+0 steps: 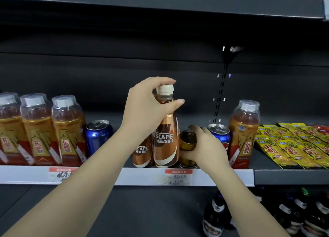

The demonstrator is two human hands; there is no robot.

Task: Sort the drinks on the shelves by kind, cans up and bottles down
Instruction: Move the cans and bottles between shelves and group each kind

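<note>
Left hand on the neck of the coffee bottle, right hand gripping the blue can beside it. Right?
Not quite. In the head view the right hand grips the gold can, not the blue can behind it. The left hand does hold the coffee bottle by its neck.

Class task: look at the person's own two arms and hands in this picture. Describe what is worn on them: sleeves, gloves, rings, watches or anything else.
Nothing is worn. The left hand and right hand are bare, with no gloves, and no rings show. Both forearms are bare up to the frame's lower edge: no sleeves, watch, bracelet or strap in view. The fingernails look short and unpainted.
</note>
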